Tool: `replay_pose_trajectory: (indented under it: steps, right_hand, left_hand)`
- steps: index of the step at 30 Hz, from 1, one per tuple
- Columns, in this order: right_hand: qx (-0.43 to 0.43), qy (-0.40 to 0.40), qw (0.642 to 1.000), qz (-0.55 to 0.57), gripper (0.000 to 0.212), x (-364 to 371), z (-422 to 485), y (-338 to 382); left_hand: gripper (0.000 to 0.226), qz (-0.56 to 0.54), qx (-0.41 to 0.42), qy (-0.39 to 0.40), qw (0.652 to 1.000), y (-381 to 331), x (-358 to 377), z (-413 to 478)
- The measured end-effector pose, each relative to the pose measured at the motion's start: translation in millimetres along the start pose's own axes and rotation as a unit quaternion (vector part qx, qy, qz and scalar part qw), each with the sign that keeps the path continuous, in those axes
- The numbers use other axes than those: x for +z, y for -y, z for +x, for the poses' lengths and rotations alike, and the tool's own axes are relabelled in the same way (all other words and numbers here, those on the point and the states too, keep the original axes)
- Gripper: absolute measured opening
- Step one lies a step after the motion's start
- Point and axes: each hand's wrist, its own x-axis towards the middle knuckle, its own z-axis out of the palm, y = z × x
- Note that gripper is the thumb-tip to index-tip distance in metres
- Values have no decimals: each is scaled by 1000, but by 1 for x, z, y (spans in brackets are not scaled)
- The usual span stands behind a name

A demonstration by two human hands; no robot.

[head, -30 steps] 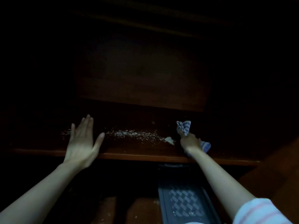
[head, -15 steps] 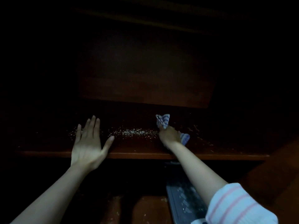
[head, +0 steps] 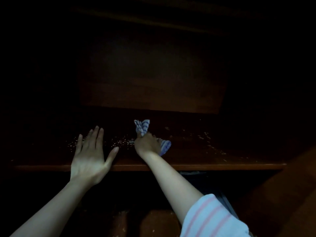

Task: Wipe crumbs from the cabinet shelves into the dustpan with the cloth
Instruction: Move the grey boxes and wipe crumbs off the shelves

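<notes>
A dark wooden cabinet shelf (head: pixel 188 166) runs across the view. My right hand (head: pixel 147 144) grips a blue-and-white striped cloth (head: pixel 142 127) and presses it on the shelf near the middle. A line of pale crumbs (head: pixel 122 142) lies just left of the cloth. My left hand (head: pixel 89 154) lies flat on the shelf with fingers straight and thumb spread, left of the crumbs. More crumbs (head: pixel 205 135) are scattered on the right part of the shelf. The dark dustpan (head: pixel 224 200) below the shelf is mostly hidden behind my right arm.
The cabinet's back panel (head: pixel 150 74) rises behind the shelf, and another shelf edge (head: pixel 153 19) runs above. A wooden side wall (head: pixel 290 194) stands at the right. Below, the floor of the cabinet (head: pixel 159 223) shows dimly.
My right hand has swept the cloth leftward along the shelf, pushing the crumbs into a shorter line toward my left hand. My right arm now covers most of the dustpan.
</notes>
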Motion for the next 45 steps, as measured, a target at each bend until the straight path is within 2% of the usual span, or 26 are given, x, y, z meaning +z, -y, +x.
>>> replay_pose_trajectory:
  steps: [4,7,10,12,18,23,24,30,32,36,38,39,41,43,45]
  right_hand:
    - [5,9,998,55,45,9,-8,16]
    - [-4,47,992,116,43,7,-11,22]
    - [1,86,965,246,38,-6,-4,23]
    - [19,59,950,305,34,-25,2,16]
    - [46,-64,944,321,34,-74,12,-31]
    - [65,-62,961,263,27,-54,-12,-42]
    - [62,-71,962,256,31,-45,-18,-37]
    - [63,-69,943,320,38,17,-27,15]
    - [68,-49,912,401,32,21,-27,26]
    - [146,-30,803,577,33,4,-22,28]
    - [142,-35,785,602,32,-9,-20,19]
    - [127,-40,795,592,31,-17,-16,12]
    - [61,-85,863,494,32,-33,-10,-1]
    - [-30,-139,933,332,34,-44,-5,-15]
    - [-93,-126,973,167,35,-43,-2,-30]
  left_hand:
    - [98,9,-3,-5,1000,1,2,1]
    - [98,10,-4,-2,1000,0,1,1]
    - [98,13,-3,14,1000,1,0,1]
    - [100,8,-4,22,1000,2,0,1]
    - [106,-4,-1,32,999,2,-1,-1]
    - [100,6,-7,42,999,0,-5,-1]
    - [100,11,-7,46,999,0,-5,-1]
    - [101,-2,-8,34,999,0,-3,0]
    - [100,-3,-7,30,1000,0,-3,1]
    - [97,-18,-1,24,1000,1,-3,1]
    - [96,-21,0,26,999,2,-3,0]
    - [96,-18,0,28,999,2,-3,0]
    - [97,-14,2,33,999,2,-3,0]
    - [98,-13,4,34,999,3,-4,0]
    - [99,-15,5,35,999,2,-4,0]
